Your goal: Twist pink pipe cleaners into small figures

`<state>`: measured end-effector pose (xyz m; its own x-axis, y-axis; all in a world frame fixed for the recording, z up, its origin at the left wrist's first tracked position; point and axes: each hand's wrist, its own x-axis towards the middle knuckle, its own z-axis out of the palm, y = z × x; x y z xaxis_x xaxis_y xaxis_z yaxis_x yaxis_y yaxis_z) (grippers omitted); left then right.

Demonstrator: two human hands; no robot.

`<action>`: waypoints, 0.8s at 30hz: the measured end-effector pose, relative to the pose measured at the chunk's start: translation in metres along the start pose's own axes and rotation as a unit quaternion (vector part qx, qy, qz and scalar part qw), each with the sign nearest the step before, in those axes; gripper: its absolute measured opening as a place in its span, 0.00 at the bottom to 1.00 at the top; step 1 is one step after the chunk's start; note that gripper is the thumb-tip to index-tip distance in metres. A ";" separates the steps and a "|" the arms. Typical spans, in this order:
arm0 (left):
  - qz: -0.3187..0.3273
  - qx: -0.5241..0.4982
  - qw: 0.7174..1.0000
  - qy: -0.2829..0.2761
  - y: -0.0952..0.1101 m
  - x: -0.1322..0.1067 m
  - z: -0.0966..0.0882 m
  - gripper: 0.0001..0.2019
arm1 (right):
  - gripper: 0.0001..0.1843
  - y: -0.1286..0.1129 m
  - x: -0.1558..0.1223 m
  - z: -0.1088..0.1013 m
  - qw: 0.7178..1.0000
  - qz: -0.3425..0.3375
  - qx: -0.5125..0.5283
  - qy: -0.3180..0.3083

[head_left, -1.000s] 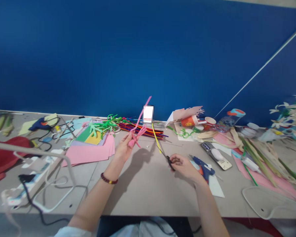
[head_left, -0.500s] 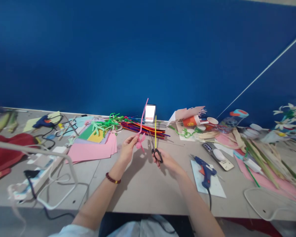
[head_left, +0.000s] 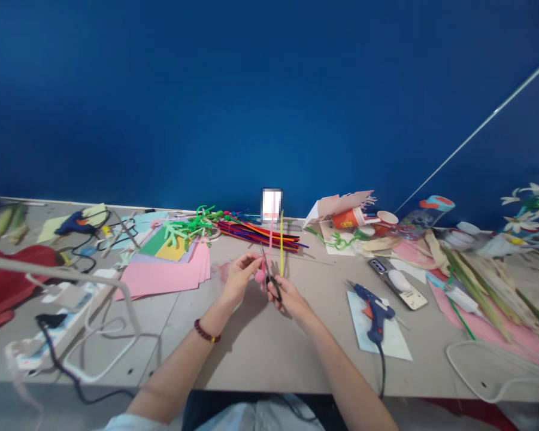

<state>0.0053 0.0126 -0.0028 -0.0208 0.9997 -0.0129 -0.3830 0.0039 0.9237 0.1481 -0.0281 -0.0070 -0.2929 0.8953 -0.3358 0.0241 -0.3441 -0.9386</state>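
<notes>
Over the middle of the table, my left hand (head_left: 242, 272) pinches a pink pipe cleaner (head_left: 272, 236) with its long end pointing up and a looped pink part at its base. My right hand (head_left: 290, 295) grips black-handled scissors (head_left: 274, 289), the blades pointing up and lying close against the pink piece. Whether the blades touch it I cannot tell. A yellow pipe cleaner (head_left: 281, 251) stands up beside the right fingers. Behind both hands lies a bundle of red, orange and purple pipe cleaners (head_left: 256, 234), with an upright device with a blurred screen (head_left: 272, 205) at the wall.
Pink paper sheets (head_left: 161, 278) and green pipe-cleaner pieces (head_left: 179, 230) lie to the left, near a white power strip (head_left: 72, 323). On the right are a blue glue gun (head_left: 375, 311) on pale card, a phone (head_left: 397, 284) and an orange paper cup (head_left: 345, 219).
My hands have come together. The left hand's pink pipe cleaner has moved right and lower, and the scissors have shifted left with their blades now beside it.
</notes>
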 end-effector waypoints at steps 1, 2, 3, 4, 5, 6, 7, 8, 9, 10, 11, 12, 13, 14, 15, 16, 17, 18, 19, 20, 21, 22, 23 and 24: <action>-0.003 0.006 1.000 0.001 -0.001 -0.001 0.001 0.10 | 0.24 0.001 0.000 0.001 1.000 -0.006 0.002 0.006; -0.006 0.011 1.000 0.002 -0.001 -0.001 0.001 0.11 | 0.24 0.001 0.001 0.001 1.000 -0.008 0.003 0.009; -0.008 0.015 1.000 0.003 -0.001 -0.002 0.002 0.11 | 0.24 0.002 0.001 0.001 1.000 -0.008 0.003 0.011; -0.007 0.017 1.000 0.003 -0.001 -0.003 0.003 0.11 | 0.24 0.002 0.000 0.001 1.000 -0.006 0.002 0.011; -0.004 0.018 1.000 0.004 0.000 -0.003 0.004 0.11 | 0.24 0.002 0.000 0.001 1.000 -0.003 0.001 0.011; -0.001 0.020 1.000 0.002 0.001 -0.004 0.005 0.11 | 0.23 0.002 0.000 0.001 1.000 -0.001 0.001 0.011; 0.002 0.021 1.000 -0.002 0.002 -0.005 0.006 0.11 | 0.23 0.001 -0.001 0.001 1.000 0.000 0.002 0.011; 0.002 0.024 1.000 -0.007 0.003 -0.006 0.008 0.11 | 0.23 0.001 -0.001 0.001 1.000 -0.001 0.002 0.012; 0.000 0.026 1.000 -0.013 0.004 -0.006 0.009 0.11 | 0.23 0.000 -0.002 0.001 1.000 -0.002 0.003 0.013; -0.003 0.029 0.999 -0.020 0.004 -0.007 0.009 0.11 | 0.23 0.001 -0.002 0.000 1.000 -0.004 0.004 0.013; -0.007 0.029 0.999 -0.025 0.005 -0.008 0.010 0.11 | 0.23 0.001 -0.002 0.000 1.000 -0.005 0.004 0.013; -0.010 0.027 0.999 -0.030 0.005 -0.008 0.010 0.11 | 0.24 0.002 -0.001 -0.001 1.000 -0.006 0.004 0.014; -0.013 0.024 0.999 -0.032 0.004 -0.008 0.010 0.11 | 0.24 0.003 -0.001 -0.001 1.000 -0.008 0.004 0.016; -0.016 0.021 0.999 -0.033 0.003 -0.008 0.010 0.12 | 0.25 0.005 0.000 -0.002 1.000 -0.010 0.004 0.017; -0.019 0.018 0.999 -0.033 0.002 -0.008 0.010 0.12 | 0.25 0.005 0.001 -0.002 1.000 -0.012 0.005 0.018; -0.023 0.016 0.999 -0.032 0.001 -0.008 0.010 0.12 | 0.25 0.006 0.001 -0.002 1.000 -0.015 0.006 0.018; -0.027 0.015 0.999 -0.031 0.000 -0.007 0.009 0.12 | 0.25 0.005 0.001 -0.002 1.000 -0.016 0.008 0.019; -0.031 0.014 0.999 -0.032 -0.001 -0.007 0.009 0.12 | 0.25 0.005 0.001 -0.002 1.000 -0.017 0.010 0.020; -0.034 0.014 0.999 -0.032 -0.002 -0.007 0.009 0.12 | 0.25 0.003 0.000 -0.001 1.000 -0.017 0.012 0.021; -0.036 0.015 0.999 -0.033 -0.002 -0.007 0.008 0.12 | 0.25 0.002 0.000 0.000 0.999 -0.019 0.013 0.023; -0.038 0.016 0.999 -0.034 -0.002 -0.007 0.008 0.12 | 0.25 0.001 0.000 0.000 0.999 -0.021 0.014 0.026; -0.039 0.017 0.998 -0.037 -0.002 -0.007 0.008 0.12 | 0.25 0.001 0.000 0.000 0.999 -0.024 0.014 0.027; -0.040 0.019 0.998 -0.038 -0.002 -0.007 0.008 0.12 | 0.25 0.001 0.000 0.001 0.999 -0.029 0.011 0.028; -0.040 0.019 0.998 -0.039 -0.002 -0.007 0.007 0.12 | 0.25 0.002 0.000 0.000 0.999 -0.033 0.008 0.027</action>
<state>0.0130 0.0053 -0.0017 0.0806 0.9950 -0.0596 -0.3443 0.0839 0.9351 0.1477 -0.0288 -0.0095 -0.2405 0.9301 -0.2777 -0.0080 -0.2879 -0.9576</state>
